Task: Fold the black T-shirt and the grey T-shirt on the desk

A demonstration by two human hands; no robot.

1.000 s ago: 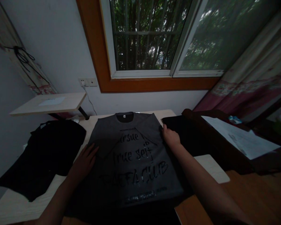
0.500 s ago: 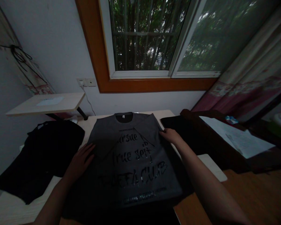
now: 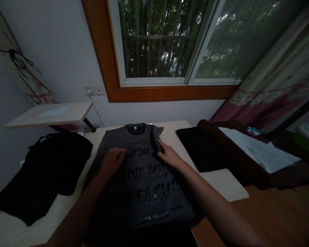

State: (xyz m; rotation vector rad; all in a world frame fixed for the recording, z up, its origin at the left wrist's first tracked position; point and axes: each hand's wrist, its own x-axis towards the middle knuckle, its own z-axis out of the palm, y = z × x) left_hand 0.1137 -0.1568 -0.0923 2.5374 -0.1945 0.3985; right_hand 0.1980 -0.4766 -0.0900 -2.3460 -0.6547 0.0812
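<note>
A grey T-shirt (image 3: pixel 144 192) with black lettering lies front up on a pale table (image 3: pixel 221 181). My left hand (image 3: pixel 112 161) rests on its left chest area, fingers curled onto the cloth. My right hand (image 3: pixel 170 157) grips the shirt's right side, which is drawn in toward the middle and bunched near the shoulder. Both forearms reach across the shirt's lower half.
A black garment (image 3: pixel 48 168) lies spread at the table's left. A dark flat cloth (image 3: pixel 201 147) sits right of the shirt. Beyond it is a dark surface with white papers (image 3: pixel 260 151). A small side shelf (image 3: pixel 48 113) and a window lie behind.
Both hands moved inward from the shirt's outer edges toward its centre. The right side of the shirt came in with my right hand, making the shirt narrower.
</note>
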